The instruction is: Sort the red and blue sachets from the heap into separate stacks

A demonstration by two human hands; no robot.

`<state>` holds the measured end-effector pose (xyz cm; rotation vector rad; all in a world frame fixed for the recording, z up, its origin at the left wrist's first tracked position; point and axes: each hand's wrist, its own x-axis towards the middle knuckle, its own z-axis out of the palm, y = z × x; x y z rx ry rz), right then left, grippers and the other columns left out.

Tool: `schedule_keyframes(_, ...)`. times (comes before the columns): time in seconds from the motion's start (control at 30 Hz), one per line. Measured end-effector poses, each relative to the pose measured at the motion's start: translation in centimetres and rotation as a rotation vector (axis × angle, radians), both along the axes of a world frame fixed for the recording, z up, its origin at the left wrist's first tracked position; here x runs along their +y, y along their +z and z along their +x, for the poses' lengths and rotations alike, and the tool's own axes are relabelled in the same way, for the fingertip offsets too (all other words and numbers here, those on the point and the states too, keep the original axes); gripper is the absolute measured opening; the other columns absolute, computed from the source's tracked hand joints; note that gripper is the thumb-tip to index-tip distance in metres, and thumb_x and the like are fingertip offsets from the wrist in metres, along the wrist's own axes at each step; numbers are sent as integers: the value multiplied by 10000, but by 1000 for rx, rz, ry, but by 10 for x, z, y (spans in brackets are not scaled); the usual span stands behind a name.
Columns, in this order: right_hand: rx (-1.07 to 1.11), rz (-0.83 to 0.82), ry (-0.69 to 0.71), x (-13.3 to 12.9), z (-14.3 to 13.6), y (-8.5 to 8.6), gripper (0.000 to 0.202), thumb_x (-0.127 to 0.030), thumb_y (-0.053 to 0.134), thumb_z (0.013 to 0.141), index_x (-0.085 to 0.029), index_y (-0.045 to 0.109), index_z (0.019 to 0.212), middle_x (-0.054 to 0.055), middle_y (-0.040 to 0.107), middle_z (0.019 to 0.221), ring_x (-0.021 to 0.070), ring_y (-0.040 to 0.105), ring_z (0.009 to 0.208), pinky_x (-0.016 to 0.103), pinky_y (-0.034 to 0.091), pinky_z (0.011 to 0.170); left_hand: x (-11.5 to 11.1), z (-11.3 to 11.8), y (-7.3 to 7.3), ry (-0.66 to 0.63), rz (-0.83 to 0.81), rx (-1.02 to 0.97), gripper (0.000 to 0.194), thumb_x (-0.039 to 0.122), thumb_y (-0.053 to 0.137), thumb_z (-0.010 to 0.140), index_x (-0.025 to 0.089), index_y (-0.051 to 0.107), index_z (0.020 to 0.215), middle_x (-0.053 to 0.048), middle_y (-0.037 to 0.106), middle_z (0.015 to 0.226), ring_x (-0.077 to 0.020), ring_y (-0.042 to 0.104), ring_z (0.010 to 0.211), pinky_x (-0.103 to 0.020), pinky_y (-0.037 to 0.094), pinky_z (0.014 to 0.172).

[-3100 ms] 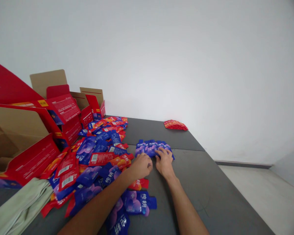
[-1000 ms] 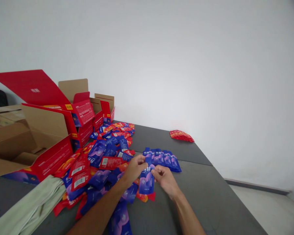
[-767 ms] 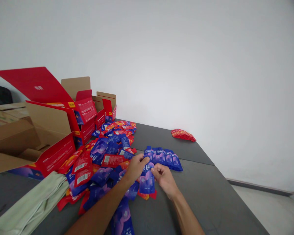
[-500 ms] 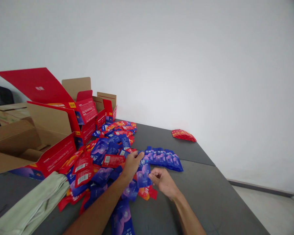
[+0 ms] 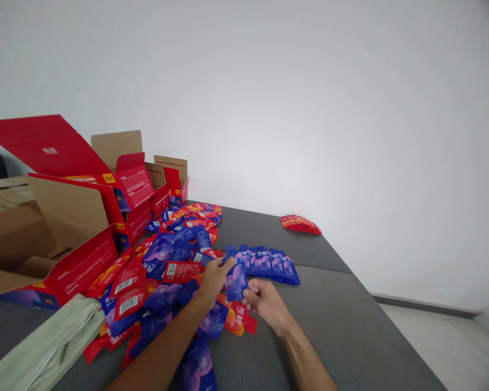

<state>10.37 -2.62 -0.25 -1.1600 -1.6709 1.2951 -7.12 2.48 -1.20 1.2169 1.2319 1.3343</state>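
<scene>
Between my two hands is a blue pouch with purple round fruit printed on it. My left hand pinches its upper left edge with thumb and fingers. At its lower right corner, my right hand grips the pouch between thumb and curled fingers. Just beyond the held pouch lies an overlapping row of blue pouches, printed sides up. A loose heap of mixed red and blue pouches spreads under and left of my left arm, with a red pouch showing its barcode.
Several open red cartons stand along the left. A stack of red pouches lies at the table's far right. Pale green cloth rests at the lower left. The dark table has its edge on the right.
The held pouch has moved slightly up and away, closer to the blue row, with both hands still on it. The whole view has shifted a little, so things appear further left.
</scene>
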Motion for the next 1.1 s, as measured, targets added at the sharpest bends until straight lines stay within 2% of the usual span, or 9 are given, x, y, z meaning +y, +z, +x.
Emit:
schedule_keyframes(0.1,33,-2,-152,6,0,-5,294,-436,574,840,-178,593,701,-15,616,627,102,484,517,214,348,504,-2,6,-1,-18,-78,-86,414,526,650,741,166,574,932,-1,631,706,-120,558,546,-218,402,495)
schedule_keyframes(0.17,53,-7,-221,11,2,-8,310,-467,579,829,-179,591,715,-9,623,633,107,492,512,216,342,490,-5,11,-4,-34,-98,-100,448,420,695,715,189,504,1049,11,637,727,-125,582,551,-225,439,504)
schedule_keyframes(0.3,78,48,-371,22,4,-17,398,-492,603,800,-172,597,1037,2,652,668,150,557,553,244,406,517,-9,21,-11,-142,74,-37,488,113,638,665,196,461,1113,-12,677,842,-146,661,745,-269,518,703)
schedule_keyframes(0.4,-26,207,-465,27,6,-24,499,-455,552,841,-139,526,1226,14,655,679,186,599,608,296,476,617,-3,27,-17,-210,159,57,512,25,551,655,177,520,1143,-62,694,977,-168,667,899,-300,513,826)
schedule_keyframes(0.5,-210,351,-463,31,9,-29,476,-379,502,875,-114,538,1269,51,675,762,209,625,692,334,496,721,6,32,-22,-193,165,205,554,39,520,701,168,532,1240,-88,677,1093,-180,651,969,-322,503,881)
schedule_keyframes(0.63,-359,441,-482,34,14,-32,485,-272,519,858,-140,536,1324,112,688,998,240,642,867,358,490,840,10,36,-27,-128,242,470,559,94,495,773,191,517,1323,-92,611,1221,-206,586,1110,-353,450,982)
schedule_keyframes(0.8,-521,635,-531,41,17,-34,408,-206,498,871,-136,601,1260,156,646,1134,283,557,1027,423,419,952,7,38,-29,-136,351,673,605,96,463,798,165,451,1399,-116,524,1327,-230,459,1257,-370,342,1091)
schedule_keyframes(0.9,-577,670,-561,44,14,-35,372,-221,496,885,-177,627,1231,141,626,1143,285,516,1058,432,399,941,10,37,-22,-119,326,816,544,101,424,835,152,485,1373,-122,561,1275,-243,484,1204,-390,332,1077)
schedule_keyframes(1.1,-635,668,-730,49,7,-41,348,-279,506,891,-215,652,1200,131,553,1295,339,406,1164,475,364,923,21,39,0,-125,335,1006,524,123,485,816,176,531,1335,-113,587,1268,-268,491,1160,-382,346,1015)
